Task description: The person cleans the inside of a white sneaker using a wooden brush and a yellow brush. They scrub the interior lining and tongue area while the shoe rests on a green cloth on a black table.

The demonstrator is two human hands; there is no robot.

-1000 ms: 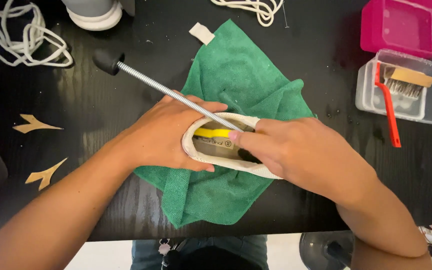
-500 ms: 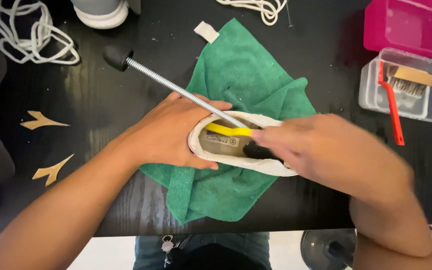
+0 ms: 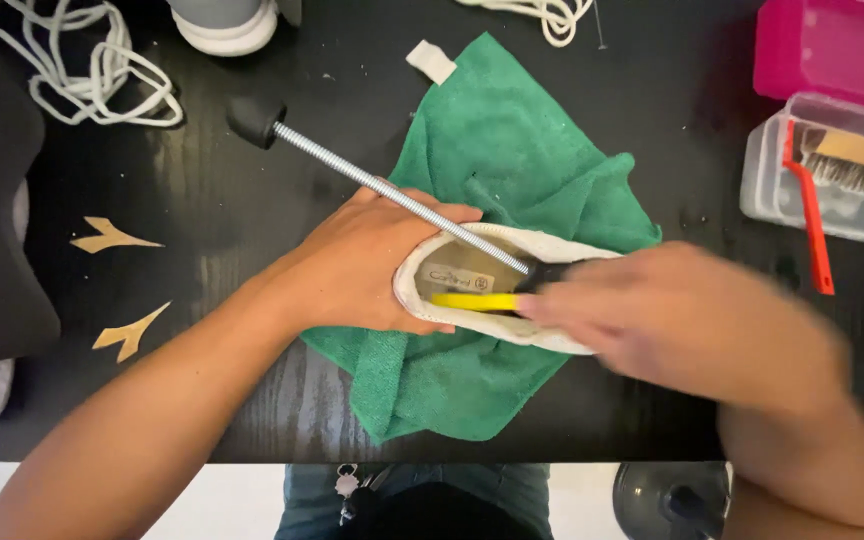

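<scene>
Your left hand (image 3: pixel 367 265) is wrapped around the heel end of one white shoe (image 3: pixel 497 295), fingers curled over its rim and pressing it down onto a single green cloth (image 3: pixel 512 160). The shoe lies on its side near the middle of the black table (image 3: pixel 202 230), its opening facing up at you. Your right hand (image 3: pixel 682 320) is blurred; it sits at the toe side of the shoe, and its grip looks closed around a yellow-handled tool (image 3: pixel 477 301) whose yellow part lies inside the opening, though the blur keeps you from seeing the fingers clearly. One threaded metal rod (image 3: pixel 392 197) with a black knob (image 3: pixel 254 120) runs from the upper left across your left hand into the shoe.

Count the rest: two tan arrow-shaped pieces (image 3: pixel 112 237) lie well apart from the cloth on the left; two bundles of white laces, one at the upper left (image 3: pixel 92 70) and one at the top edge (image 3: pixel 542 12). A second shoe (image 3: pixel 227 22), grey and white, shows at the top. On the right sit one pink box (image 3: pixel 832 45) and one clear container (image 3: pixel 822 170) holding one wooden brush (image 3: pixel 852 155) and one red-handled brush (image 3: pixel 807 215).
</scene>
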